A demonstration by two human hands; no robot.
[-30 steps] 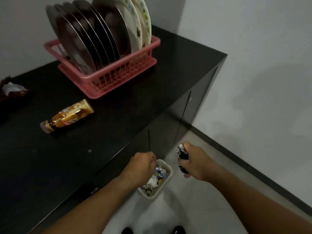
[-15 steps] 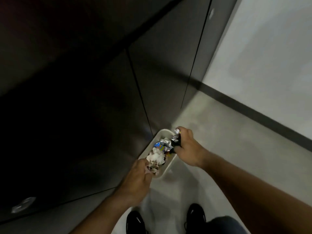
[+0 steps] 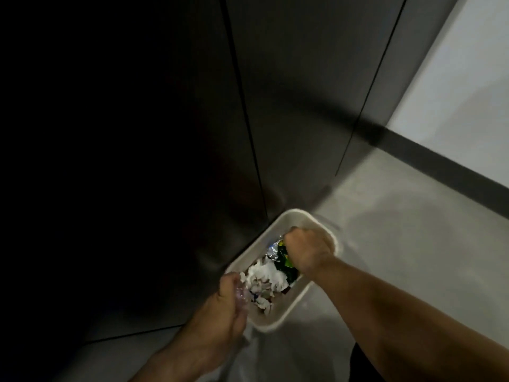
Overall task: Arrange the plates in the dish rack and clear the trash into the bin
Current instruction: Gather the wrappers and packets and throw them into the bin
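A small cream bin (image 3: 292, 306) stands on the floor against the dark cabinet. It holds crumpled white paper (image 3: 265, 276) and foil scraps. My right hand (image 3: 306, 252) is down inside the far end of the bin. It grips a dark wrapper (image 3: 284, 261) with green and yellow print, pressed against the trash. My left hand (image 3: 230, 301) is at the bin's near left rim, fingers curled on a small crumpled clear piece of trash (image 3: 240, 294), which is blurred. The plates and dish rack are out of view.
Dark cabinet doors (image 3: 289, 119) rise directly behind the bin. Grey floor (image 3: 399, 244) stretches to the right, up to a white wall (image 3: 468, 92) with a dark skirting strip (image 3: 440, 164). Dark clothing (image 3: 363, 365) shows at the bottom edge.
The view has tilted down from the counter to the floor. Both hands have dropped to the bin, and the right hand has gone from above the rim to inside it with its wrapper.
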